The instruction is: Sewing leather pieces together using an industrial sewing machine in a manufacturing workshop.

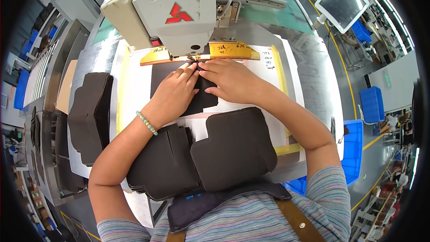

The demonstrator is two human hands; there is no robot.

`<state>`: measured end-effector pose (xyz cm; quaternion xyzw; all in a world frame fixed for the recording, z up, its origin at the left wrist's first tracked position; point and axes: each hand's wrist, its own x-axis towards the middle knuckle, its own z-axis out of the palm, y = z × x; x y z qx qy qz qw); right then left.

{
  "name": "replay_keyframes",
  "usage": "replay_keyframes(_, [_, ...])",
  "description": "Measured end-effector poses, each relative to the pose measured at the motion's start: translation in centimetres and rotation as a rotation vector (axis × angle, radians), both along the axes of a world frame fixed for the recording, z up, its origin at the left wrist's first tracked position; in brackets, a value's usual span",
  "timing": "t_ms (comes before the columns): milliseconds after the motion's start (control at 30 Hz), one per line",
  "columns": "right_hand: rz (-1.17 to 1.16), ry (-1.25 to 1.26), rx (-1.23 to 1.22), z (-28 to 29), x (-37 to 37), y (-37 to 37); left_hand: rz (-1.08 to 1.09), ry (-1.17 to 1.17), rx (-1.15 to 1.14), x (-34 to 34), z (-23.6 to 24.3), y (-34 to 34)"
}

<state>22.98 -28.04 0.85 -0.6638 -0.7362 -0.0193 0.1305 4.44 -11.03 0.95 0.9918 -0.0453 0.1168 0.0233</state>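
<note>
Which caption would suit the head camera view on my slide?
Left hand and right hand rest on a dark piece at a white machine, a dark stack to their left.

Yellow lines (346,71) mark the grey floor (369,172); strip lights (389,5) shine beyond.

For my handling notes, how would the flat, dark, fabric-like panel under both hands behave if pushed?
The panel is probably light, since its edges look thin. It may slide, lying on a smooth-looking white sheet. It could bend easily: similar dark panels stacked at left appear creased.
</note>
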Motion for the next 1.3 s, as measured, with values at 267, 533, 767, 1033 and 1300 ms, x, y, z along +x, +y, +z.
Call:
replay_keyframes(267, [0.010,0.054,-0.013,0.7,0.0,-0.8,0.012,-0.026,0.035,0.1,0.4,-0.4])
replay_keyframes(533, [-0.067,0.177,-0.016,-0.2,0.7,-4.3,0.003,-0.020,-0.024,0.4,0.6,-1.4])
replay_keyframes(767, [-0.044,0.071,-0.003,-1.6,1.0,-3.2,0.015,0.043,-0.020,0.9,0.3,-1.2])
replay_keyframes(1033, [-0.039,0.026,0.024,-2.5,1.3,-2.7,0.026,0.062,0.004,1.4,-0.1,-1.2])
replay_keyframes(1300, [-0.068,0.031,0.130,-3.8,1.4,-3.5,0.041,0.089,0.033,1.9,-0.6,-1.6])
